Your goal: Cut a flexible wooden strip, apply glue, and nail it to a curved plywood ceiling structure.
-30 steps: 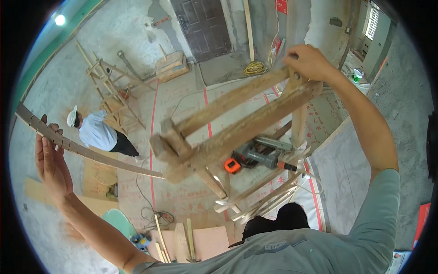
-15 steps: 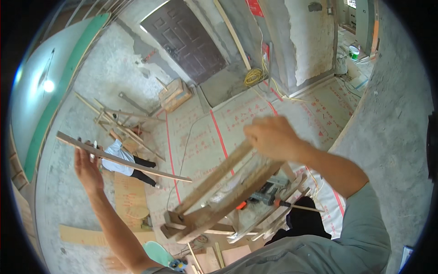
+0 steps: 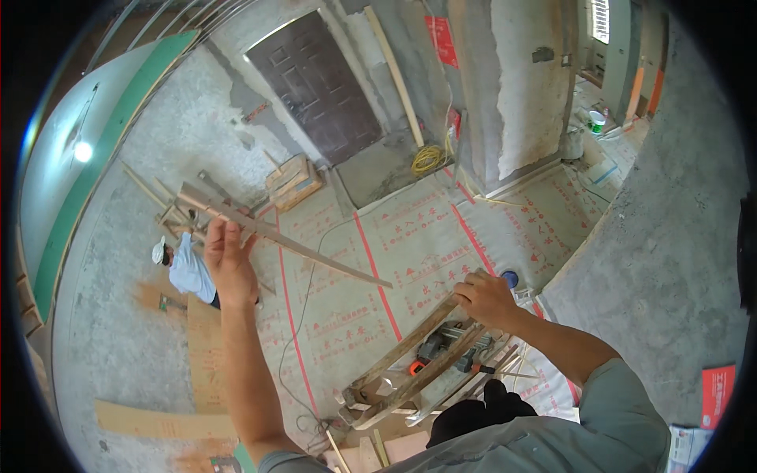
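My left hand [image 3: 230,264] is raised, its fingers closed around a long thin wooden strip [image 3: 303,251]. The strip slants down to the right across the view, its lower end free in the air. My right hand [image 3: 485,299] is closed on the upper right end of a worn wooden frame [image 3: 422,323]. Two long rails run from that hand down left to a short crosspiece; whether it is a stool or a trestle I cannot tell. Under the rails, partly hidden, lies a grey and black power tool [image 3: 445,343] with an orange-red part.
Printed protective sheeting [image 3: 339,307] with red stripes covers the floor. At left a person in a white cap and light shirt [image 3: 192,272] bends near wooden boards. A wooden box [image 3: 294,183], a coiled yellow cable [image 3: 427,160] and a brown door [image 3: 319,87] lie beyond. A concrete wall [image 3: 670,260] rises at right.
My left hand has moved right with the strip. My right hand and the wooden frame are lower in the view. The view has shifted, and a blue round thing now shows beside my right hand.
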### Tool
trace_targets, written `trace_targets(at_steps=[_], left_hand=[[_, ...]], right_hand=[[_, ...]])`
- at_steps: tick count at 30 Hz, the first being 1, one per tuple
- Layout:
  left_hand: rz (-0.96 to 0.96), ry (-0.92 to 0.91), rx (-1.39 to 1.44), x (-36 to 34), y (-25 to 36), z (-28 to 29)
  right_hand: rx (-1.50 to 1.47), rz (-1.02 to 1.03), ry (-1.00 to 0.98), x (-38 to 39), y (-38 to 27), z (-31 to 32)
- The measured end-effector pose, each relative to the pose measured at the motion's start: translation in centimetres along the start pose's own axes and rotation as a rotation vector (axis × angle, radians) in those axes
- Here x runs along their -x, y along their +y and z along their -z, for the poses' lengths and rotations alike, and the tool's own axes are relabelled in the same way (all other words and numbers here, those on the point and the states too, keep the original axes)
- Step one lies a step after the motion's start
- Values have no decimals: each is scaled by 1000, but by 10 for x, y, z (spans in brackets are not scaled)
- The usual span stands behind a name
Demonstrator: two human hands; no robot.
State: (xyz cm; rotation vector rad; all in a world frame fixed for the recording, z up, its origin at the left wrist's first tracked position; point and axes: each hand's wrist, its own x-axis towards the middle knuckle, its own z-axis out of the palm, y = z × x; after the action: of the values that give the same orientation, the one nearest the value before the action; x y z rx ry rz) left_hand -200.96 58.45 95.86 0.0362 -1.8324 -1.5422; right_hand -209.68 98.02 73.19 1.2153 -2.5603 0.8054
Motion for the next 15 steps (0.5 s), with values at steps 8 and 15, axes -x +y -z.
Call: trace_targets(at_steps=[8, 15], left_hand=[[1, -168, 100, -50, -38, -58], [-4, -208, 147, -72, -36, -105]], right_hand=[[-33, -128, -74, -1, -5, 4], [-54, -121, 13, 3, -7, -4]])
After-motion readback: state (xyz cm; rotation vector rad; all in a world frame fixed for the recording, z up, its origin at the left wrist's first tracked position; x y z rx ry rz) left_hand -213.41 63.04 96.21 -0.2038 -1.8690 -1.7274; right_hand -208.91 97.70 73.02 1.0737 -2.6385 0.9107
